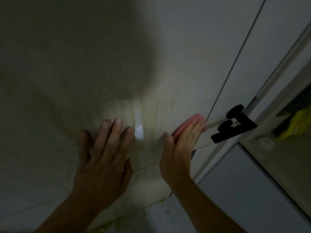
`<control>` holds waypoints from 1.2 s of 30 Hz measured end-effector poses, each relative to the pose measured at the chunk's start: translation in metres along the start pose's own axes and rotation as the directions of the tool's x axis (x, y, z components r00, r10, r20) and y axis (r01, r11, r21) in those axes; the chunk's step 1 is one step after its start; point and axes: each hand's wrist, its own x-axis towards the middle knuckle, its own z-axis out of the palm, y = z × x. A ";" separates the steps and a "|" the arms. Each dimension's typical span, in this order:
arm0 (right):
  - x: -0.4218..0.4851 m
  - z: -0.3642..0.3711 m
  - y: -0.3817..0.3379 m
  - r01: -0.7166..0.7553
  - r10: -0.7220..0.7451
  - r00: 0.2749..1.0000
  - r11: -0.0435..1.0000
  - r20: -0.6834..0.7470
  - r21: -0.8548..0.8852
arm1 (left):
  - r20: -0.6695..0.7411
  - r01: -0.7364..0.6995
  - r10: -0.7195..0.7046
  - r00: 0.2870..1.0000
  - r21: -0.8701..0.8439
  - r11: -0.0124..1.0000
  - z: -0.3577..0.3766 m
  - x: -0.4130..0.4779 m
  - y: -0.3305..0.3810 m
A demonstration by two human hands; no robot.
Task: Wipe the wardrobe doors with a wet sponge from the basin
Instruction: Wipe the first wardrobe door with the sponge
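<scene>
A glossy white wardrobe door (176,56) fills most of the head view, dim and blurred. My right hand (180,148) presses a pink sponge (188,123) flat against the door near its right edge, the sponge showing above and left of my fingers. My left hand (104,158) lies flat on the same door to the left, fingers spread, holding nothing. A bright reflection shines between the two hands. The basin is out of sight.
Two black handles (235,125) stick out just right of the sponge, beside the dark seam between doors. Further right an opened door (277,165) shows a gap with something yellow (297,125) inside.
</scene>
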 end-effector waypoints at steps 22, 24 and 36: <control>0.049 0.018 0.011 0.844 -0.900 0.420 0.340 0.118 -0.414 | -0.354 0.033 -0.029 0.935 0.007 0.999 0.025 -0.034 -0.030; 0.073 0.008 -0.032 0.783 -0.862 0.506 0.470 -0.022 -0.407 | -0.398 0.076 -0.055 0.916 0.037 0.996 0.029 -0.049 -0.043; 0.077 0.006 -0.051 0.832 -0.970 0.217 0.123 0.112 -0.541 | -0.396 0.419 -0.398 0.827 -0.037 0.907 0.047 -0.112 -0.097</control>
